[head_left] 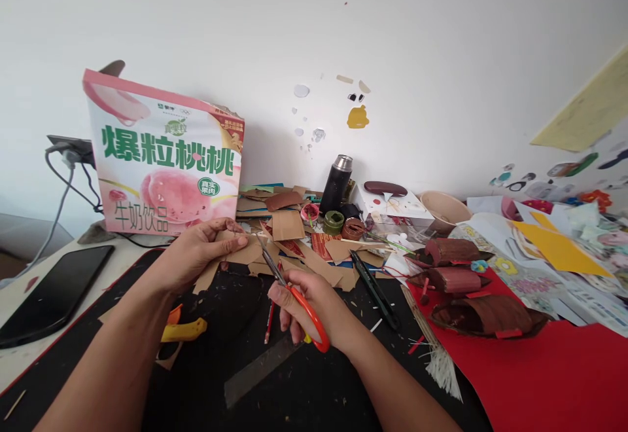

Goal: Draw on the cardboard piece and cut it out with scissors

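Right hand point(307, 304) grips the orange-handled steel scissors point(275, 268), blade tips right by the small, flat tan cardboard piece point(251, 249) that the left hand point(203, 252) pinches above the red-edged black mat point(191, 386); best turn the stiff card, not the blades, keeping that pinch clear.

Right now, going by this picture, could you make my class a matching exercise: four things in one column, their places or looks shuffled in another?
1. Scissors
2. Phone
3. Printed box
4. Flask

A. Black with a silver cap
B. Upright behind the left hand
C. Held in the right hand
D. Lying flat at the far left

Pairs: 1-C, 2-D, 3-B, 4-A
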Tool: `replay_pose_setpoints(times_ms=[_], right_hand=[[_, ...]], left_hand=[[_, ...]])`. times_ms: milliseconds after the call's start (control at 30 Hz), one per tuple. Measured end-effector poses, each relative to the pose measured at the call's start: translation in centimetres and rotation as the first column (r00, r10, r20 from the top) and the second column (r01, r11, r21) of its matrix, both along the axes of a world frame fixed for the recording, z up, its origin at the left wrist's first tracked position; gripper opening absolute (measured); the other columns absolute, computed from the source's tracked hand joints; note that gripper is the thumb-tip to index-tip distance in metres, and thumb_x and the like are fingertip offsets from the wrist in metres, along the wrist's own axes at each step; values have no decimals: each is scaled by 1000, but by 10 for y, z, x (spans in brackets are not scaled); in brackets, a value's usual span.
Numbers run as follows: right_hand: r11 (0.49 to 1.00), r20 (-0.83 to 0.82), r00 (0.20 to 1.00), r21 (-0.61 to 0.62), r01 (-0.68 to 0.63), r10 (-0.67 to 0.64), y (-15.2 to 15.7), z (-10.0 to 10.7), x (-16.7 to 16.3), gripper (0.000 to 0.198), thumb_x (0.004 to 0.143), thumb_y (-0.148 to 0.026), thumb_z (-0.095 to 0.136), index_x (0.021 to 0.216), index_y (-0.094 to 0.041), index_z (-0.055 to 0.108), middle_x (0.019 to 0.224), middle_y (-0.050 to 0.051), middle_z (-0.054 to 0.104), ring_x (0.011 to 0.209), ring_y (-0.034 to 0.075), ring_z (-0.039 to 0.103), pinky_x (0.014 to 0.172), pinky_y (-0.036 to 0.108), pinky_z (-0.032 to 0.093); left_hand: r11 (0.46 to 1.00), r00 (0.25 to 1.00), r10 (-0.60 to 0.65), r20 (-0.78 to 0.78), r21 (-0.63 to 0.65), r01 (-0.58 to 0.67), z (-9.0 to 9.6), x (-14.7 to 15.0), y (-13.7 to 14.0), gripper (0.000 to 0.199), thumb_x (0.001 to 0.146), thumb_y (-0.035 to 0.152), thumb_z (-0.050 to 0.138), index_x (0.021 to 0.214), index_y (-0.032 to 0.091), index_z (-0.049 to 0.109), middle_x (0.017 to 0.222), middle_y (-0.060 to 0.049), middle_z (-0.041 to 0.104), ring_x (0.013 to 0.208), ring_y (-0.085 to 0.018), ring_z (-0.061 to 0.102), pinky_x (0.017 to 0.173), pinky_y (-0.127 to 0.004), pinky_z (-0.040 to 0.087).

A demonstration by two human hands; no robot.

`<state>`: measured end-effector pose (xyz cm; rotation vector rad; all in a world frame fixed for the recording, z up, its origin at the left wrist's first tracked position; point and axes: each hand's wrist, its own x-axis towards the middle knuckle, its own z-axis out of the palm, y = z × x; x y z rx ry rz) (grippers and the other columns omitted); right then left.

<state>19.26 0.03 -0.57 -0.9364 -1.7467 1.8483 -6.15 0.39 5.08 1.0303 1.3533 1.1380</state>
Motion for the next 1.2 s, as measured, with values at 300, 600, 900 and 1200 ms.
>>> replay_pose_setpoints(times_ms=[300,600,900,1200], right_hand=[[1000,28,999,-16,19,-19,-3,14,-1,63,96,-81,73,107,-20,63,66,-6,66,42,10,59,41,20,44],[999,80,996,19,38,-39,-3,14,0,53,102,-73,70,104,-20,64,64,-7,64,41,10,59,41,20,44],[997,110,993,69,37,-45,-2,15,1,40,109,-60,68,100,-21,63,58,-9,59,41,10,56,44,20,42],[984,95,993,171,52,-68,0,7,1,38,108,-56,72,95,-22,64,55,-10,50,39,10,53,42,21,40]], left_hand=[[1000,1000,1,-10,14,-1,-3,0,0,52,55,44,107,86,19,74,72,1,74,61,-16,65,56,-25,50],[1000,1000,-15,-25,15,15,-6,0,3,56,59,55,104,88,19,73,73,1,74,61,-15,65,55,-23,50],[999,999,11,-41,44,-9,-9,2,6,58,54,57,107,86,20,76,72,0,76,60,-16,69,54,-22,54],[1000,1000,6,-10,23,-6,-11,2,6,57,54,53,108,86,20,75,70,1,76,57,-15,69,50,-21,53]])
